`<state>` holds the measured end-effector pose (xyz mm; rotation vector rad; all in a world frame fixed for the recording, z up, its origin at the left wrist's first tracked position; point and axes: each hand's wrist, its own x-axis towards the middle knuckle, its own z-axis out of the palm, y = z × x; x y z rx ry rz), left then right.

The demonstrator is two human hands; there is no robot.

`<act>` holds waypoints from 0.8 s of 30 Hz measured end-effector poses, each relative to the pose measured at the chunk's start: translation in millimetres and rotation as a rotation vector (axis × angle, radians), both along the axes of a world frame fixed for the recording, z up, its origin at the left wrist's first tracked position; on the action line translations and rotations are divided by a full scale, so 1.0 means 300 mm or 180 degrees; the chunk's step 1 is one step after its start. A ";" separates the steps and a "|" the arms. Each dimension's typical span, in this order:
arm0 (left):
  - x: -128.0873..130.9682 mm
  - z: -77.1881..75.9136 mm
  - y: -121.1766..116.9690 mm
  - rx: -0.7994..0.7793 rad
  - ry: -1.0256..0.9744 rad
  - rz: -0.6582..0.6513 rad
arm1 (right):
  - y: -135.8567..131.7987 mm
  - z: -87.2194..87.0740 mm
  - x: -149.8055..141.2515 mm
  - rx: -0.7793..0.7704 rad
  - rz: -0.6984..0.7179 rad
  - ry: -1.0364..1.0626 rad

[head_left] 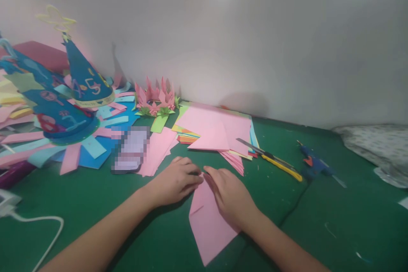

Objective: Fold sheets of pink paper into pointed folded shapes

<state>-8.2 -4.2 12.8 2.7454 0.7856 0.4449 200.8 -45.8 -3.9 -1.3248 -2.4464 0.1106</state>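
Note:
A sheet of pink paper (212,233) lies on the green table, one corner pointing toward me and a fold line showing on its left side. At its far tip my left hand (178,182) has its fingers closed on the paper edge. My right hand (232,197) presses along the right side of the same sheet, thumb and fingers together close to the tip. The two hands almost meet there, and they hide the tip itself. Just beyond them are a stack of pink paper (219,121) and loose pink sheets (157,148).
A yellow cutter knife (282,166) rests partly on the paper stack. Farther right lies a blue glue gun (314,161). A phone (131,148), a pink paper crown (155,100) and blue cone hats (85,74) stand to the left, with a white cable (47,218) nearer me.

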 end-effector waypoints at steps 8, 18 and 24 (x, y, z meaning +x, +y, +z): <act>0.006 -0.041 -0.002 0.0203 -0.0174 -0.0067 | -0.070 -0.019 -0.076 0.0061 0.0126 -0.0245; -0.030 -0.010 -0.005 -0.0042 -0.0266 -0.0736 | -0.041 0.027 -0.040 -0.1501 0.0673 0.0324; -0.028 0.003 -0.007 -0.0510 -0.0415 -0.0734 | -0.010 0.027 -0.010 -0.1542 0.0556 0.0620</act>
